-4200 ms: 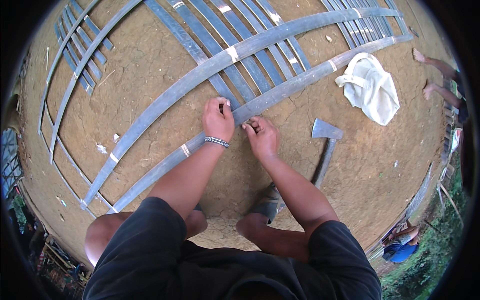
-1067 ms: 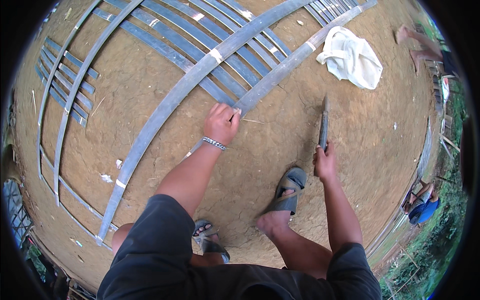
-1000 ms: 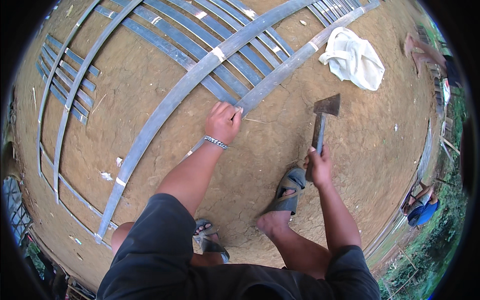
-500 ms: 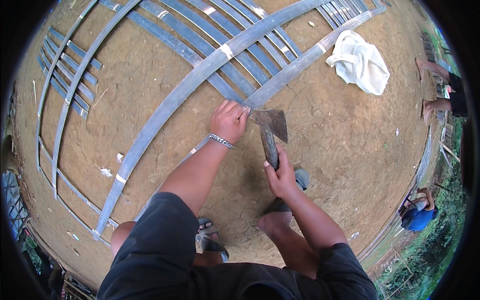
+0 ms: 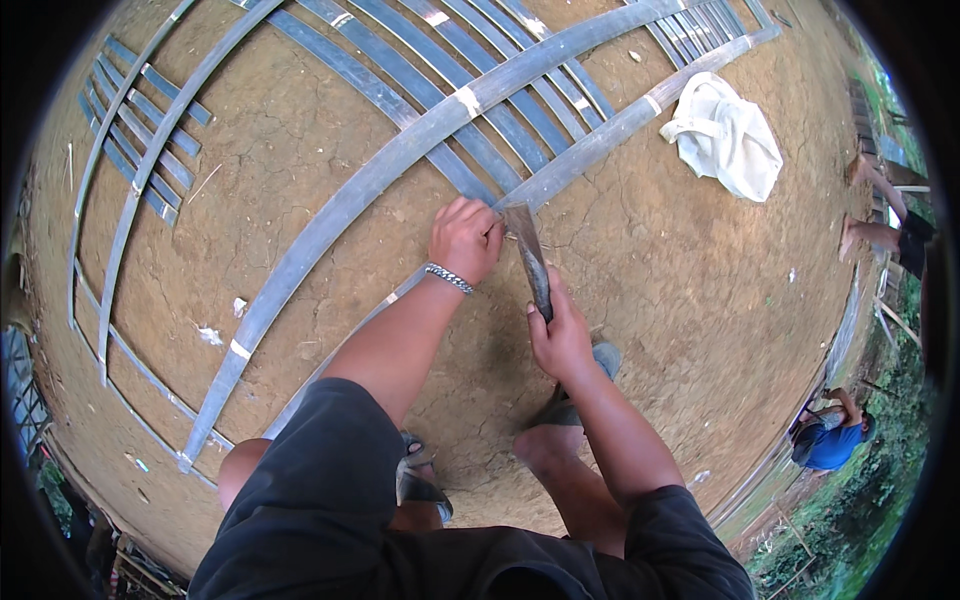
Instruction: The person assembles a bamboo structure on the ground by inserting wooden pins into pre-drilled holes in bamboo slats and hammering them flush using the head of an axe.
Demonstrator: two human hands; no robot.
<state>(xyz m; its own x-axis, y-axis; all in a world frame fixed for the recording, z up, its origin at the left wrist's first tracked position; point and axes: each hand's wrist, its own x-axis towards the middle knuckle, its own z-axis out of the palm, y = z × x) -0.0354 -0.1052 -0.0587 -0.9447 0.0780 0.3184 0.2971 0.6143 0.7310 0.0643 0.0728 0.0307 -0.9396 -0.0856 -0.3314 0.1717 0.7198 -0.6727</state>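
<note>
My right hand (image 5: 562, 335) is wrapped round the handle of a small axe (image 5: 528, 250), whose rusty head is seen nearly edge-on at its far end. The head sits beside the fingers of my left hand (image 5: 465, 240), close to a long grey bamboo slat (image 5: 590, 145). My left hand is closed at that slat, fingers curled and thumb tucked in; what they pinch is hidden. The slat runs on below my left forearm. A second long bamboo slat (image 5: 330, 215) curves alongside, and several shorter crosswise slats (image 5: 400, 75) meet the two.
A crumpled white bag (image 5: 730, 145) lies on the brown dirt ground at the right. More slats form a smaller lattice (image 5: 140, 130) at the far left. One person's bare legs (image 5: 880, 235) and another person in blue (image 5: 832, 440) are at the right edge, near green plants.
The axe has turned in my right hand from its broad side to edge-on, and its head has risen slightly toward the slat. My left hand stays closed at the same place.
</note>
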